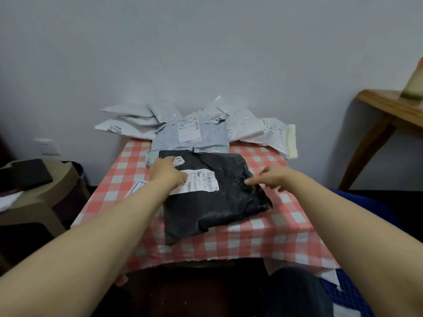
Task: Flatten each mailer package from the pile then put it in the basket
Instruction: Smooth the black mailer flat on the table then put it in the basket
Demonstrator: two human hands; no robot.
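A black mailer package [219,202] with a white shipping label lies on the red-and-white checked tablecloth [274,236]. My left hand [166,171] rests flat on the black mailer's upper left part, partly over the label. My right hand [272,177] touches its right edge with fingers spread. Behind it lies a grey mailer [206,138] with a label. A pile of white mailers [249,126] spreads along the table's far edge against the wall. No basket shows in this view.
A beige plastic stool [34,197] with a dark flat object on it stands at the left. A wooden table [389,110] stands at the right by the wall. A blue mesh surface [350,291] lies low at the right.
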